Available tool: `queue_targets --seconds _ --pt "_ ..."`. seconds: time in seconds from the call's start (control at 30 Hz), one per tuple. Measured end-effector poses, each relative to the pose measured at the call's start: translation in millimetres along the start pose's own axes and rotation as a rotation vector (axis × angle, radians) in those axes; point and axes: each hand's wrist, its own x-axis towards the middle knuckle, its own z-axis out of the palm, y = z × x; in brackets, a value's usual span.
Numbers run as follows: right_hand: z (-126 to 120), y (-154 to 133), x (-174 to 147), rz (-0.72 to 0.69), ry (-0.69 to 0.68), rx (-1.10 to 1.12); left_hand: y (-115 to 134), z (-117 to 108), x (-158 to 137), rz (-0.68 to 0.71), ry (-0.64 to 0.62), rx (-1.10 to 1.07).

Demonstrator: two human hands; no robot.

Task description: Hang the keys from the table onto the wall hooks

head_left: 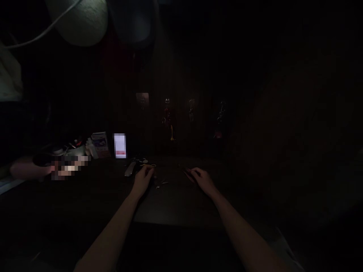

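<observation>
In the dim light my left hand (pixel 143 177) rests low over the dark tabletop, thumb and fingers curled together; whatever may be between them is hidden. A pale yellow loop (pixel 153 165) shows just beyond its fingertips. Several small metal pieces, perhaps keys (pixel 161 183), lie to its right, and a light elongated object (pixel 130 169) lies to its left. Across from it, my right hand (pixel 202 179) has its fingers closed on a thin dark tool with reddish handles (pixel 188 175), whose narrow end points away to the left. Its exact kind is too dark to make out.
A lit, blurred screen (pixel 119 145) stands at the back left, beside a small box (pixel 100 142). Hooks with keychains (pixel 168 119) line the wall behind. Large rounded things and a white cable (pixel 53 24) hang at the upper left. The table's front edge (pixel 170 224) is near.
</observation>
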Motion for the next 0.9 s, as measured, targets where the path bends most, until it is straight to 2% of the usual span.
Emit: queue_targets --seconds 0.13,0.23,0.4,0.53,0.7,0.9 --pt "0 -1 0 0.012 0.015 -0.008 1 1 0 0.056 -0.006 0.132" --pt "1 -1 0 0.025 0.024 -0.009 2 1 -1 0.098 -0.057 0.213" --pt "-1 -4 -1 0.036 0.021 0.002 8 2 -4 0.087 -0.118 0.403" --pt "-4 -10 -3 0.029 0.030 0.024 14 4 -8 0.169 -0.208 0.545" --pt "-5 -14 -4 0.058 0.058 0.040 12 4 -11 0.232 -0.303 0.569" --pt "-5 -10 -2 0.071 0.105 0.081 7 3 -8 0.301 -0.295 0.498"
